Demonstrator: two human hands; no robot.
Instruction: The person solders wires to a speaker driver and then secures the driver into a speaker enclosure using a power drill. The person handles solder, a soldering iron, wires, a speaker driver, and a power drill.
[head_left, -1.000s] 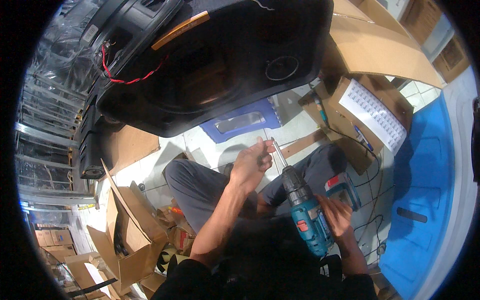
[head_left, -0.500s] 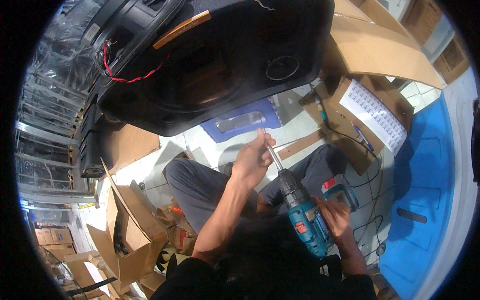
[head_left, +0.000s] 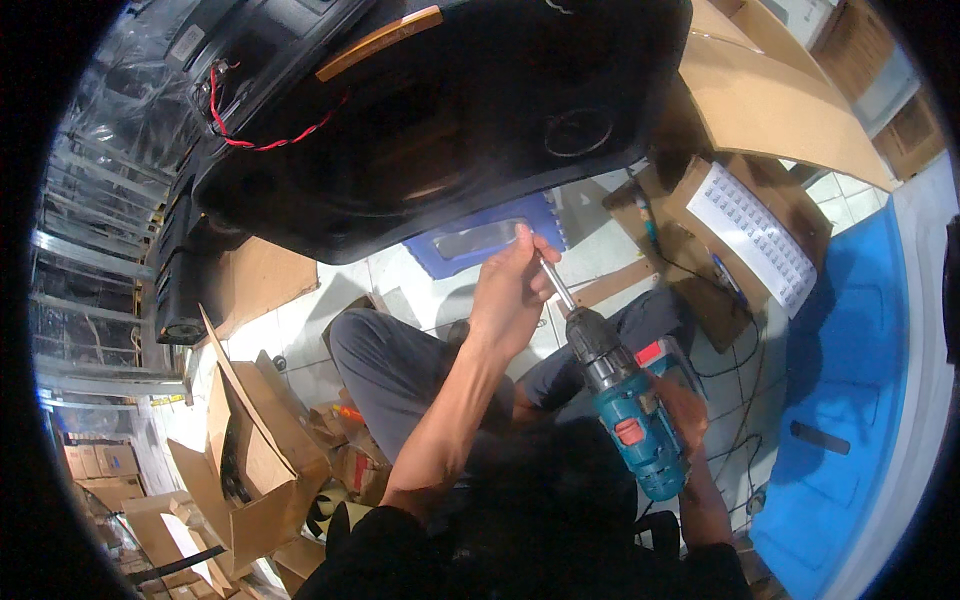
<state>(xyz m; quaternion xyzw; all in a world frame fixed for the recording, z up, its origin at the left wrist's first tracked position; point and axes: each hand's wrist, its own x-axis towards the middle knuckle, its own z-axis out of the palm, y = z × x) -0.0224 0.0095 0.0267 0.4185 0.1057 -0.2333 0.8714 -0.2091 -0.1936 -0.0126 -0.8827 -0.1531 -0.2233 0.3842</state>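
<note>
My right hand point(head_left: 684, 410) is wrapped round the grip of a teal and black cordless drill point(head_left: 640, 430), mostly behind the tool. From its chuck a long silver driver bit point(head_left: 558, 284) points up and to the left. The fingers of my left hand point(head_left: 508, 295) are pinched together at the bit's tip; anything small between them is too hidden to name. Just beyond my hands leans a large black speaker cabinet point(head_left: 470, 190) with round openings. On its upper left part rests a loose speaker driver point(head_left: 262, 60) with a twisted red and black wire point(head_left: 262, 146).
A blue plastic step stool point(head_left: 470, 268) stands under the cabinet. To the right are a cardboard box with a printed label sheet point(head_left: 752, 238), a pen point(head_left: 730, 280) and a blue panel point(head_left: 830, 400). Open cartons point(head_left: 262, 510) crowd the lower left. A black cable point(head_left: 740, 365) trails over the tiles.
The drill has turned and shifted a little to the right. My left hand has risen slightly, its fingers still at the bit's tip.
</note>
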